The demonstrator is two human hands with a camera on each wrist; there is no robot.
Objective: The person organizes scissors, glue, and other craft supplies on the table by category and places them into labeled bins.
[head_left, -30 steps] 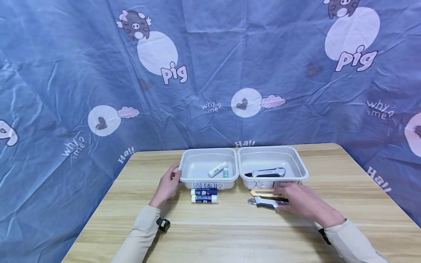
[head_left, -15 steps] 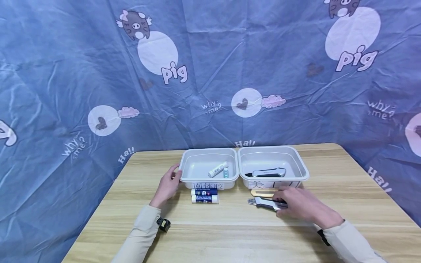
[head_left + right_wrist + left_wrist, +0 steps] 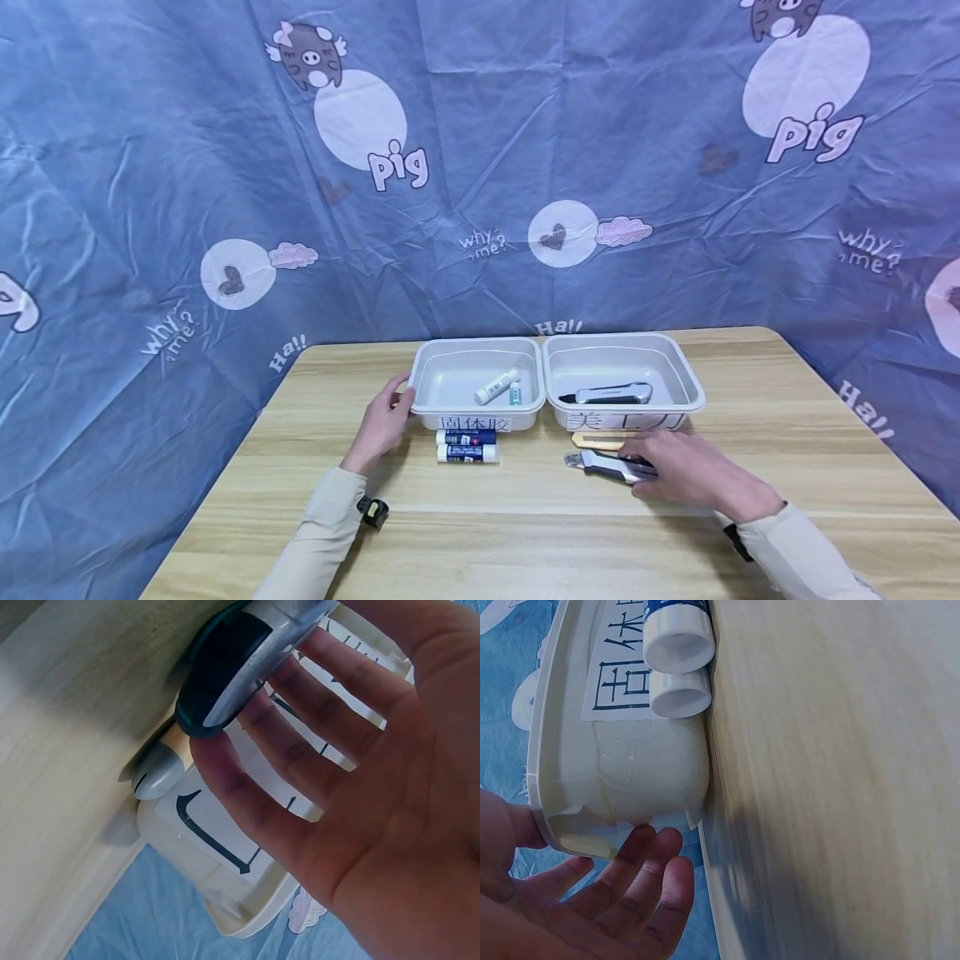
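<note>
With twelve o'clock pointing away from the person, the right hand [image 3: 678, 468] pinches the silver-and-black cutter [image 3: 606, 465] between thumb and fingertips, a narrow grip; the cutter sits at nine o'clock from that hand, its metal tip pointing to nine o'clock too; I cannot tell if it is touching the table [image 3: 480, 542]; a yellow cutter [image 3: 596, 442] lies on the wood at ten o'clock from the same hand, which hides one end of it; just past it, at eleven o'clock from the hand, is the right box [image 3: 600, 354], with a grey-and-black cutter [image 3: 611, 393] lying inside near its six o'clock wall; the left hand [image 3: 381, 427] lightly holds the left box [image 3: 450, 375] at its eight o'clock corner, with the thumb at the rim and the other fingers loosely bent and spread below; this box holds a white stick [image 3: 495, 388] and a small green-and-white stick [image 3: 514, 394], both near its four o'clock corner; two blue glue sticks [image 3: 467, 454] lie side by side on the table at six o'clock from the left box, their white ends at nine o'clock; a blue cloth [image 3: 480, 167] with pigs and words hangs at twelve o'clock, behind everything.
</note>
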